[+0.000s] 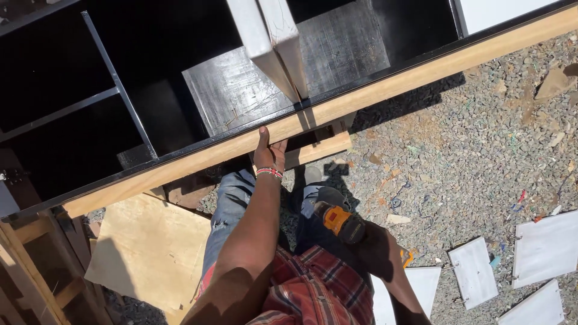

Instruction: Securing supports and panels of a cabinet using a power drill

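Taking the pale wooden rail (361,99) along the front edge of the black cabinet (90,90) as landmark: left of and below it a bare plywood sheet (150,250) lies on the gravel ground (469,150). At the rail's middle the left hand (269,151) reaches up, fingers curled loosely under its lower edge and thumb against its face, so it grips or steadies the rail itself. Above the rail, just right of that hand, two white panels (271,42) stand upright inside the cabinet. Below the rail, to the right of the left arm, the right hand (367,235) sits in deep shadow, closed around the handle of a yellow and black power drill (340,222); the drill's nose points up towards the rail but is well apart from it. Further right, several white boards (545,247) lie flat on the gravel.

The risk, as I judge it: the left hand's fingers sit where the drill is aimed, so a slip of the bit could catch them, and a one-handed hold may let the rail shift out of line
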